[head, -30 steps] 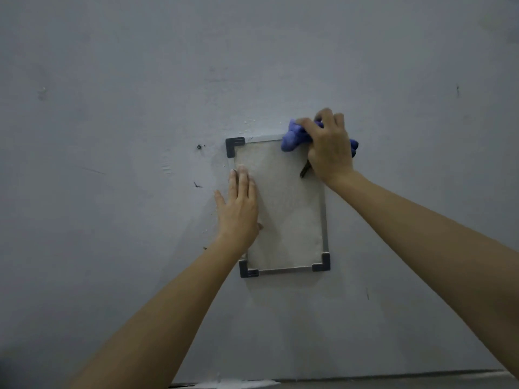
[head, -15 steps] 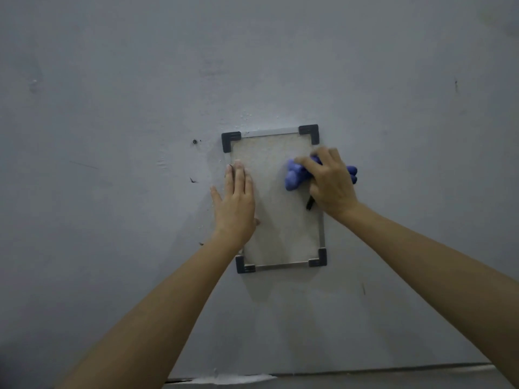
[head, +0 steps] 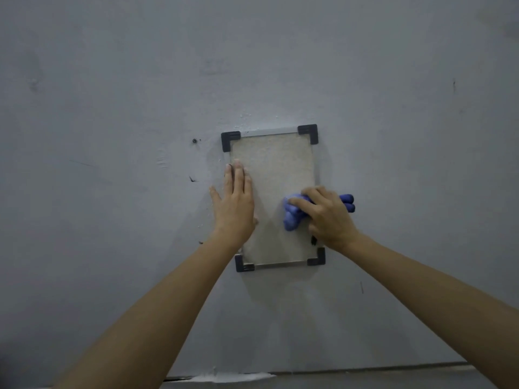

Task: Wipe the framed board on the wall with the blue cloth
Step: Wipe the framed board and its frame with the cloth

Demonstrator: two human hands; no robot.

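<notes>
Blue cloth [head: 292,216] bunched under right hand [head: 327,217].

Left hand [head: 234,204] flat, fingers together, arm extended. Right hand [head: 327,217] curled in grip, arm extended.

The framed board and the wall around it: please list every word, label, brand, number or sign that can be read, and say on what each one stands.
None: no readable text is in view.
The framed board: plain speckled panel, dark corner pieces, no print.
The blue cloth in the right hand: no label visible.
The wall: only scuffs, chips and small dark marks, no letters.
The left hand lies flat on the board's left edge.
</notes>
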